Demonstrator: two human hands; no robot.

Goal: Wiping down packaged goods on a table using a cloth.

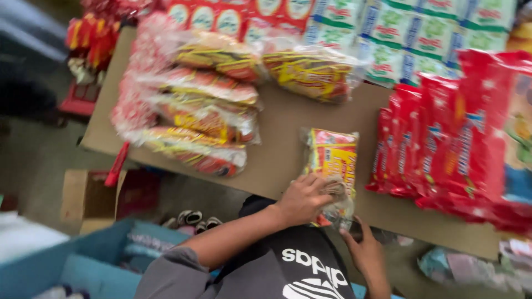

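clear-wrapped yellow and red noodle pack (332, 163), lower centre on the cardboard sheet (288, 127), wants a firmer pinch: left hand (303, 199) grips its gathered end, right hand (363, 252) curls just below it.

Snack packet (332, 160) mid-board on cardboard (288, 127); stacked packs (194, 105) to its left; upright pouches (443, 144) to its right.

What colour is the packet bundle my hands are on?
Mainly yellow with red, wrapped in clear plastic: the packet bundle under the left hand, seen in the head view.

Grey sleeve (166, 271), seemingly black shirt (299, 266).
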